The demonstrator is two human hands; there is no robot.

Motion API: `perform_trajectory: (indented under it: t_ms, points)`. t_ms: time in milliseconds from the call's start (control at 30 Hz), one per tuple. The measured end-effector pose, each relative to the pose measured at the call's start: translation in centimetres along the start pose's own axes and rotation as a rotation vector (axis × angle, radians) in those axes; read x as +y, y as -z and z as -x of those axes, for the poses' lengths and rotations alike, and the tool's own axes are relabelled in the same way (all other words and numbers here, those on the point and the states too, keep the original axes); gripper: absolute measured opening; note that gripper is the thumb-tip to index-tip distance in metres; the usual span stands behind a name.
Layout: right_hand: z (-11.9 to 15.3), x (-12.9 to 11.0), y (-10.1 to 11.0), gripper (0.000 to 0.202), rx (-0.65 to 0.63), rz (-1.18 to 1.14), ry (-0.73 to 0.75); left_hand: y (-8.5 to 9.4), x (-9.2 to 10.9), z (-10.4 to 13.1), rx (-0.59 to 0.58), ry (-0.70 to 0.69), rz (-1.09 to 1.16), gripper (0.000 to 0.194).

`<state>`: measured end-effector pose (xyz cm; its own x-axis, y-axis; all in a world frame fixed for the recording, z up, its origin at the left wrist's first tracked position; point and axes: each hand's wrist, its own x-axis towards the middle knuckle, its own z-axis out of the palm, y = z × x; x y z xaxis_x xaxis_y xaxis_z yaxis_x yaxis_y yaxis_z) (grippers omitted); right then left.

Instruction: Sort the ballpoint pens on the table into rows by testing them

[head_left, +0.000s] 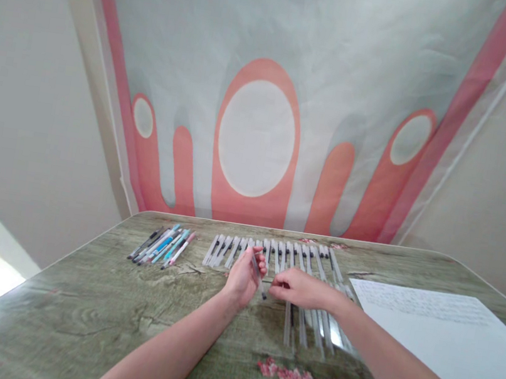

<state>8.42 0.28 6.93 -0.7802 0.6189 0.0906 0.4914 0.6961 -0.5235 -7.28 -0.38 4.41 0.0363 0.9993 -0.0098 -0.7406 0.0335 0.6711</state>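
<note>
My left hand (246,275) is raised over the middle of the table, fingers curled around a slim clear pen (260,279) with a dark end that points down and right. Close beside that end, my right hand (292,284) is closed in a pinch. Its fingertips are turned away, so anything between them is hidden. Behind both hands, a row of clear pen-like tubes (225,252) with dark bands lies side by side. More long clear tubes (301,328) lie beneath my right hand and forearm, partly covered.
Several coloured pens (163,246), black, blue, teal and pink, form a bunch at left. A large white sheet with handwriting (439,344) lies at right. The wood-patterned table (121,309) has printed pink blossoms and meets a wall covering (255,139) behind.
</note>
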Motion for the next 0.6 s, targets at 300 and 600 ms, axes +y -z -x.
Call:
perform_trajectory:
  t_ms: [300,600]
  points:
    - [-0.7,0.7,-2.1,0.029,-0.006,-0.275,-0.126,0.7,-0.1,-0.4,0.028,-0.076,0.004,0.021]
    - [-0.6,2.2,-0.5,0.03,0.205,-0.141,-0.17,0.7,-0.5,-0.1,-0.038,-0.095,-0.118,0.023]
